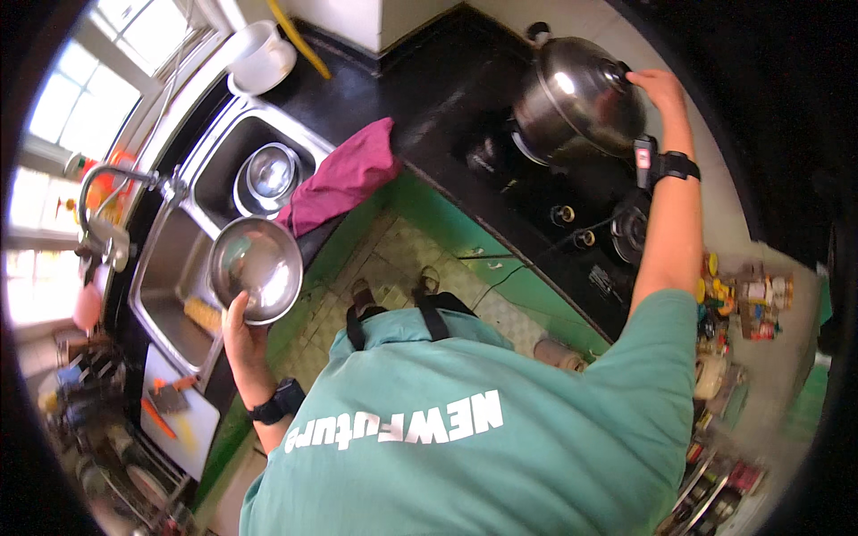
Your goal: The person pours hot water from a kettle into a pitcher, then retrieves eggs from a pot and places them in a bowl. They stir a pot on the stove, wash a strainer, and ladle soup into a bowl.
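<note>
On the left side, my left hand (pixel 247 338) holds a shiny stainless steel bowl (pixel 258 268) by its near rim, thumb over the edge. The bowl is tilted towards me, and I see nothing inside it. It hangs over the front edge of the sink. Far to the right, my right hand (pixel 660 90) reaches across to a large steel pot (pixel 536 110) on the gas stove. My fingers are at the dark knob (pixel 618 70) of its domed lid (pixel 583 84). The lid appears seated on the pot.
A double-basin sink (pixel 151 288) has nested metal bowls (pixel 271 171), a yellow sponge (pixel 201 313) and a faucet (pixel 120 171). A magenta cloth (pixel 348 177) drapes over its edge. A cutting board (pixel 201 429) bears a cleaver (pixel 171 398) and a carrot (pixel 159 419). Another burner (pixel 629 231) sits nearer.
</note>
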`<state>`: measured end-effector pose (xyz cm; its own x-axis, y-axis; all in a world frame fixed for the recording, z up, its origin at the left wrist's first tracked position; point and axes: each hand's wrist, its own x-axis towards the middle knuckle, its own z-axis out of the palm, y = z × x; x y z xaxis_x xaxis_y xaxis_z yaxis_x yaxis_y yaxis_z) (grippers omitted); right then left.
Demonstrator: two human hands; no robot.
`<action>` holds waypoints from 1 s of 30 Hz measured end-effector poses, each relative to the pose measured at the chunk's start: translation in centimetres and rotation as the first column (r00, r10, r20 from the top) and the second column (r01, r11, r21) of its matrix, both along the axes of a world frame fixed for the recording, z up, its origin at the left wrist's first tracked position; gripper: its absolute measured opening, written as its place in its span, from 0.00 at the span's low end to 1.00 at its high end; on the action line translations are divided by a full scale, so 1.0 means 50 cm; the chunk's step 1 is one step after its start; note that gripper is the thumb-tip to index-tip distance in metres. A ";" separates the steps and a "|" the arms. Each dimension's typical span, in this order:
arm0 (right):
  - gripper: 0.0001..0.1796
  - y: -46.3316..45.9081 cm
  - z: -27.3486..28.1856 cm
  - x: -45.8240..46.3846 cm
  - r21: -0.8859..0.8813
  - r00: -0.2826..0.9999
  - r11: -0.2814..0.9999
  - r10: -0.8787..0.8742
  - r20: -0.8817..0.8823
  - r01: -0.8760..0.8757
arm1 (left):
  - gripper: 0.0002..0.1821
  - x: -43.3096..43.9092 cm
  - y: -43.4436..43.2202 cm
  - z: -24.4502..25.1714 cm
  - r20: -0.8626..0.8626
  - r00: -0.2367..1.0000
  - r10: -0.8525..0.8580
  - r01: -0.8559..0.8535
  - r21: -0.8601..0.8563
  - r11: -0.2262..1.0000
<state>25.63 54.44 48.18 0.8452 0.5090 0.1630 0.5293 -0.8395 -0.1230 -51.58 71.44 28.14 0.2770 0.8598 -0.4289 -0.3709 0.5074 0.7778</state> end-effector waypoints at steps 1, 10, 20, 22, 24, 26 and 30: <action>0.36 0.013 -0.003 0.019 -0.060 1.000 0.998 0.028 -0.005 -0.028 | 0.23 -0.004 0.002 -0.010 -0.095 0.995 0.033 -0.040 -0.066 0.997; 0.36 0.054 -0.038 0.082 -0.078 0.958 0.995 0.035 -0.286 -0.060 | 0.24 -0.034 -0.074 -0.014 -0.016 0.971 0.241 -0.241 -0.020 0.970; 0.30 0.034 -0.082 0.215 0.050 0.986 0.990 0.139 -0.093 -0.135 | 0.21 -0.090 -0.089 -0.017 -0.072 0.934 0.350 -0.349 0.018 0.937; 0.32 0.032 -0.059 0.234 0.062 0.981 0.982 0.182 -0.066 -0.178 | 0.22 -0.120 -0.091 -0.018 -0.098 0.908 0.407 -0.407 0.019 0.913; 0.35 0.035 -0.027 0.225 0.029 0.981 0.981 0.192 0.031 -0.193 | 0.22 -0.161 -0.094 -0.015 -0.071 0.888 0.454 -0.455 0.016 0.891; 0.35 0.050 0.035 0.184 -0.029 0.968 0.974 0.225 0.111 -0.223 | 0.21 -0.198 -0.099 -0.011 -0.101 0.838 0.537 -0.535 0.041 0.844; 0.33 0.150 0.099 -0.021 0.094 0.910 0.906 0.406 0.086 -0.413 | 0.20 -0.264 -0.092 -0.001 -0.067 0.733 0.677 -0.676 0.036 0.736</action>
